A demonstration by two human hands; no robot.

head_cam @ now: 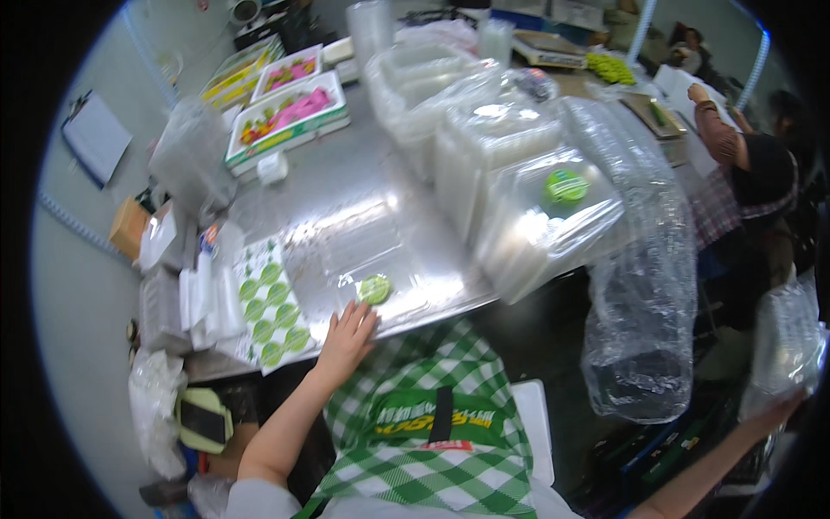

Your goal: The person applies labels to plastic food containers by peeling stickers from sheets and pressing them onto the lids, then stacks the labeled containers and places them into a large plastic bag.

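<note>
My left hand (351, 331) lies with its fingers apart at the front edge of the steel table (402, 175), touching a clear plastic container (363, 250) near its round green label (374, 289). Far out at the lower right, my right hand (781, 410) holds a stack of clear plastic containers (781, 344); its fingers are partly hidden. A sheet of round green labels (275, 311) lies left of my left hand. To the right, stacked clear containers (519, 246) lean at the table's edge, the top one bearing a green label (566, 187).
A long clear plastic bag (639, 292) hangs over the table's right edge. White crates (337, 97) with fruit and pink wrapping stand at the back left. A bag of clear containers (415, 81) stands behind the stacks. A co-worker (755, 162) is at the right beside a scale (655, 117).
</note>
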